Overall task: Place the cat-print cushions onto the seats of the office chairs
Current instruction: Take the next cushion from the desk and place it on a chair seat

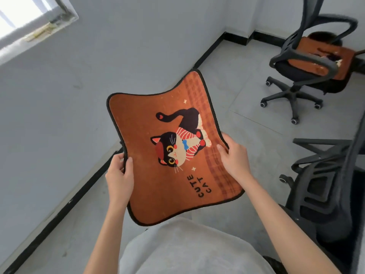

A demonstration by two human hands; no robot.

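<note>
I hold an orange cat-print cushion (150,147) flat in front of my chest, print side up, with "CUTE CAT" lettering on it. My left hand (119,175) grips its left edge. Over on the right edge, my right hand (235,157) pinches the border, thumb on top. At the far right stands a black office chair (292,89) with a second orange cat cushion (324,58) lying on its seat. A nearer black office chair (324,196) is at my right, seen from behind its mesh back; its seat is mostly hidden.
A grey wall with a black baseboard (83,190) runs along the left, and a window (23,18) sits at the upper left. Grey tiled floor (246,107) lies open between me and the far chair.
</note>
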